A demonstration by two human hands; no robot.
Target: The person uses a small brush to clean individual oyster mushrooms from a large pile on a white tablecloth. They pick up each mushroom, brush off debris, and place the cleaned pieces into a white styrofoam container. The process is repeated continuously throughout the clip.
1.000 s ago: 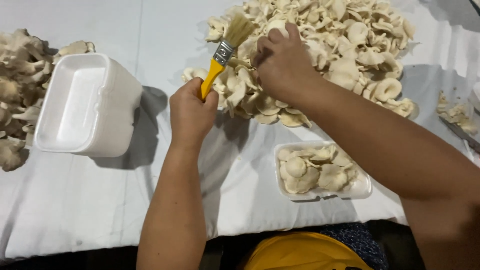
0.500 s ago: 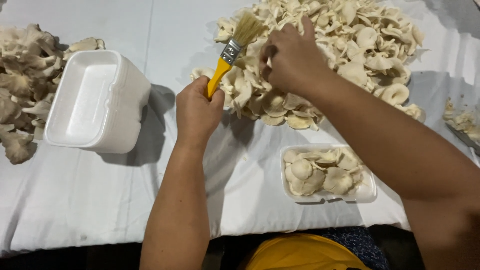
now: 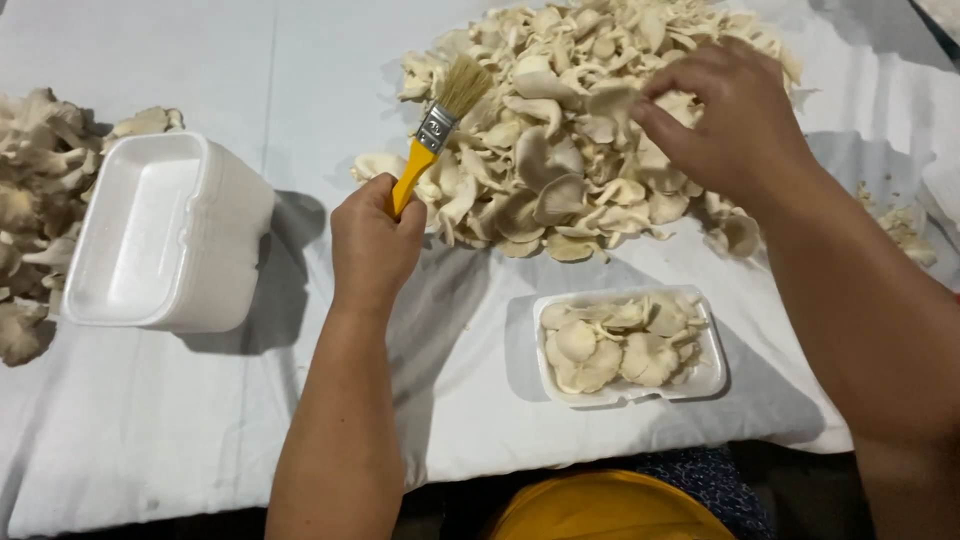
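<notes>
My left hand (image 3: pixel 375 245) grips the yellow handle of a paintbrush (image 3: pixel 438 128), bristles pointing up and away over the near edge of a big pile of pale oyster mushrooms (image 3: pixel 560 150). My right hand (image 3: pixel 735 125) rests on top of that pile, its fingertips pinching one flat mushroom (image 3: pixel 610 100) at the pile's middle. In front of me a small white foam tray (image 3: pixel 712 375) holds several mushrooms.
A stack of empty white foam trays (image 3: pixel 165 235) stands at the left on the white cloth (image 3: pixel 200 430). Beyond it, at the left edge, lies a heap of clustered mushrooms (image 3: pixel 35 200). Scraps (image 3: pixel 905 230) lie at the right edge.
My right hand has shifted right across the pile and pinched a mushroom. The left hand with the brush stays roughly where it was.
</notes>
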